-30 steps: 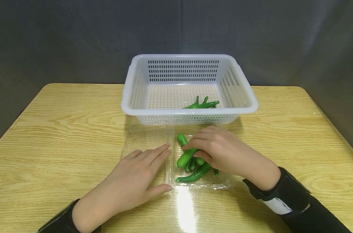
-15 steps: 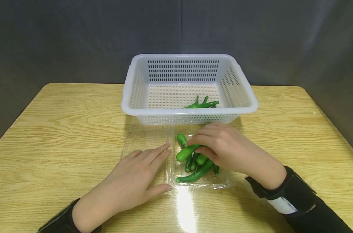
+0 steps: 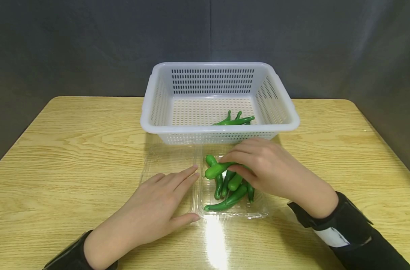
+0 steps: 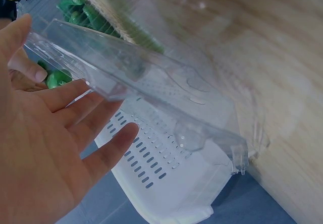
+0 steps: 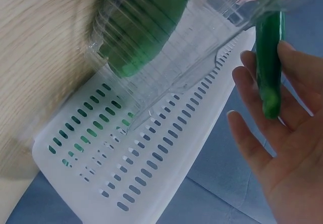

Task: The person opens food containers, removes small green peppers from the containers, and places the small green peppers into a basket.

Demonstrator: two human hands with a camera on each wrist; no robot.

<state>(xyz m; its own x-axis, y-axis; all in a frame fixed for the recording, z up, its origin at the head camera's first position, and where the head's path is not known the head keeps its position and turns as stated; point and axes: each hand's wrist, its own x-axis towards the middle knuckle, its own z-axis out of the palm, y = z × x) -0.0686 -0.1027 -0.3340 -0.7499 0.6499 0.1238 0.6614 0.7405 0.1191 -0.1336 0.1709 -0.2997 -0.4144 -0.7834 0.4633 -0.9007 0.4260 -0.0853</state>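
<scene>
Just below frame ctr, R hand (image 3: 259, 163) pinched a green pepper (image 3: 218, 170) above a clear box (image 3: 233, 215), prob. for ctrl; L hand (image 3: 157, 208), fingers straight, lay over its lid (image 3: 169, 159), prob. to steady it.

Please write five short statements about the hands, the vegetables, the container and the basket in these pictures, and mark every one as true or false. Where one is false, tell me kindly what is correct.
1. The right hand holds a green vegetable. True.
2. Both hands hold vegetables. False: the left hand has straight fingers and holds none.
3. The clear container lies open. True.
4. The white basket stands beyond the container. True.
5. The basket holds no vegetables. False: several vegetables lie inside.
</scene>
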